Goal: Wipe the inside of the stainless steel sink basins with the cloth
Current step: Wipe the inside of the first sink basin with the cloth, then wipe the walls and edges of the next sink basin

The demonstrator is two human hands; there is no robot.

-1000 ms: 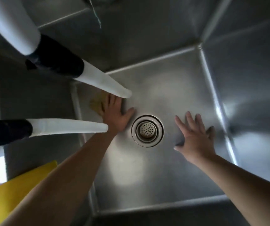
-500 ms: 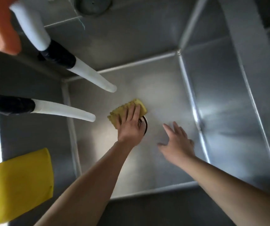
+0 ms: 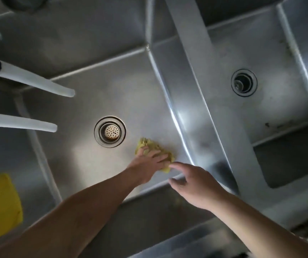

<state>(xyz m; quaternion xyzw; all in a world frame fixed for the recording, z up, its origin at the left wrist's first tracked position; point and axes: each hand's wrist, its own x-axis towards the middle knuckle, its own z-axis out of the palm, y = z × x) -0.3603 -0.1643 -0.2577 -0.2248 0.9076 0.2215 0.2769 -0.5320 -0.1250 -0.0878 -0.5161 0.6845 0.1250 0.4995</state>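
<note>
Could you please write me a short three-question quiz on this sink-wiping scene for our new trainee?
1. True or false: the left hand presses the yellow cloth flat on the floor of the left basin.
2. Which side of the strainer drain does the cloth lie on? A) toward the divider between the basins; B) toward the two white spouts; C) right on top of it.
3. Fill in: the right hand holds ______.

Key
1. True; its fingers lie fairly straight across the cloth.
2. A; the cloth is beside the drain, not covering it.
3. Nothing; it hovers with loosely spread fingers near the cloth.
</note>
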